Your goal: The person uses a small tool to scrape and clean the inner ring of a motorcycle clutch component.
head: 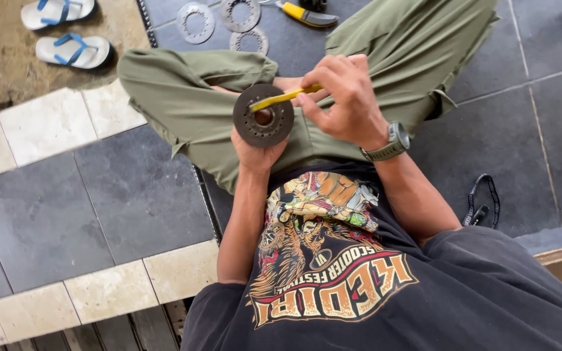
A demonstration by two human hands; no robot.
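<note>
Disc: dark round metal plate (263,116) with a centre hole, held over the lap.
Left hand (257,148): grip wraps the disc's lower edge from beneath.
Right hand (345,97): grip pinches a yellow-handled tool (285,97), tip on the disc.
Floor (131,195): three more rings (196,21) lie by the knees.

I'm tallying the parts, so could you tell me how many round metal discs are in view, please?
4: one dark disc held in the left hand, and three grey ring discs on the floor ahead. More may lie outside the picture.
</note>
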